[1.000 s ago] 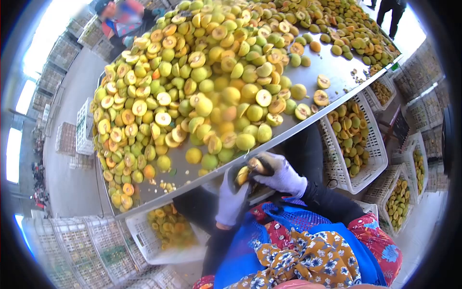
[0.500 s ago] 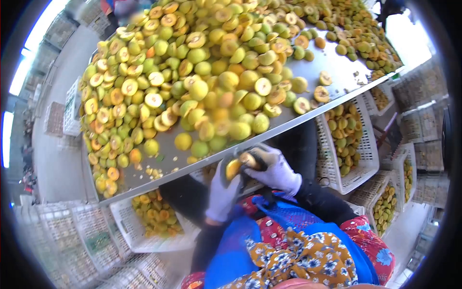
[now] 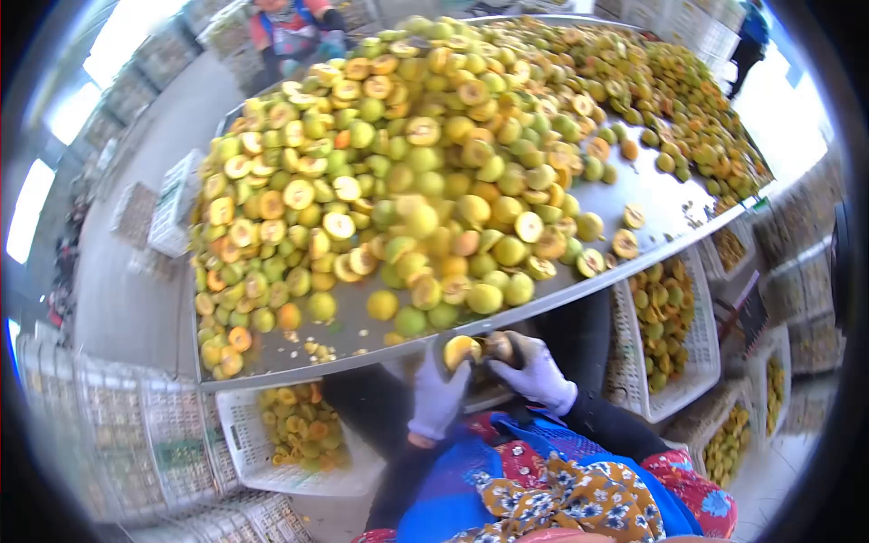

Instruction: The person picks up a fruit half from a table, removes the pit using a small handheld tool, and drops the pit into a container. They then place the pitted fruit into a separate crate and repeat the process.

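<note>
Both my hands wear pale gloves with dark fingertips and meet just below the near edge of the metal table (image 3: 362, 364). My left hand (image 3: 440, 391) is closed around a yellow fruit half (image 3: 462, 350), which looks like a plum or apricot. Close beside it, my right hand (image 3: 538, 376) is closed on a small brownish piece (image 3: 498, 346); I cannot tell whether it is fruit or a tool. Beyond them, a large heap of yellow-green fruit (image 3: 421, 217), many cut in half with brown centres, covers much of the tabletop.
White crates of fruit stand below the table at left (image 3: 237, 443) and right (image 3: 704, 357). Small pale bits (image 3: 317, 350) lie near the table's front edge. Across the table at the back left is a person (image 3: 294, 32); another person (image 3: 751, 41) stands at the far right.
The view has tilted up, showing more of the far side and the people there. The yellow half in my left hand and the piece in my right sit slightly farther apart.
</note>
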Available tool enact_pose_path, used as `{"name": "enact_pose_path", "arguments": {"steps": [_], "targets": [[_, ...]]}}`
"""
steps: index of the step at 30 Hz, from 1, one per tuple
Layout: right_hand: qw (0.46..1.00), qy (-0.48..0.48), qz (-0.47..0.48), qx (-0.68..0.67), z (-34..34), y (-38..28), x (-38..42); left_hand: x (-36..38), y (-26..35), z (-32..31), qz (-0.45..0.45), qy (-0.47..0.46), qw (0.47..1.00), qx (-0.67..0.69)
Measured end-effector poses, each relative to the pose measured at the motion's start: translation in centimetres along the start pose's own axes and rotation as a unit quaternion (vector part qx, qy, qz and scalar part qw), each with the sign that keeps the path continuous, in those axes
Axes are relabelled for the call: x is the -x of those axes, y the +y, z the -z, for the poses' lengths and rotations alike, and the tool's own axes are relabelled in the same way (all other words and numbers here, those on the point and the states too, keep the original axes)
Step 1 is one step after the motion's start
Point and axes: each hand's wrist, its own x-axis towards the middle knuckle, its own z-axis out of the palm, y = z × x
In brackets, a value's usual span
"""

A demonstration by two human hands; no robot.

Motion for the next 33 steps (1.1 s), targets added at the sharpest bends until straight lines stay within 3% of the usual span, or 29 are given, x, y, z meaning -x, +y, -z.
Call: {"name": "enact_pose_path", "arguments": {"steps": [1,2,3,6,10,11,14,17,18,21,24,28,30,33], "targets": [[0.999,0.032,-0.003,0.017,0.2,0.5,0.1,0.0,0.4,0.3,0.039,0.007,0.998,0.048],[0.999,0.03,-0.02,0.013,0.7,1.3,0.3,-0.2,0.0,0.6,-0.004,0.034,0.996,0.086],[0.999,0.034,-0.04,0.012,1.2,2.0,0.2,-0.2,0.3,1.5,0.02,0.042,0.992,0.12],[0.993,-0.058,-0.008,0.104,2.7,0.2,-0.1,-0.4,0.6,3.0,0.066,0.046,0.973,0.217],[0.992,-0.095,0.021,0.084,2.1,-0.1,0.3,-0.9,1.7,3.3,0.094,0.06,0.965,0.238],[0.989,-0.098,0.033,0.103,1.7,-0.8,0.2,-0.9,0.7,3.2,0.062,0.049,0.971,0.226],[0.979,-0.09,0.086,0.164,0.7,-2.8,-0.1,-1.2,0.4,2.7,0.095,0.011,0.946,0.309],[0.966,-0.134,0.095,0.202,-0.1,-3.9,-0.3,-1.5,-1.3,1.5,0.099,0.059,0.94,0.321],[0.955,-0.154,0.093,0.238,-0.3,-3.9,-0.3,-1.5,-1.1,1.6,0.102,0.033,0.941,0.322],[0.938,-0.173,0.088,0.288,-0.7,-4.3,-0.4,-1.0,0.5,1.3,0.057,0.034,0.967,0.244],[0.932,-0.162,0.102,0.307,-1.3,-3.9,-0.3,-0.6,1.4,1.2,-0.08,0.025,0.996,0.045],[0.921,-0.184,0.087,0.332,-1.6,-4.0,0.1,-0.3,-0.4,-0.2,-0.017,0.104,0.982,0.158],[0.945,-0.18,0.065,0.266,-1.8,-3.8,0.5,-0.6,-0.9,-0.3,0.064,0.095,0.959,0.258],[0.97,-0.178,0.031,0.163,-2.0,-3.1,0.6,-0.2,-1.2,-1.4,-0.069,0.206,0.976,-0.021]]}}
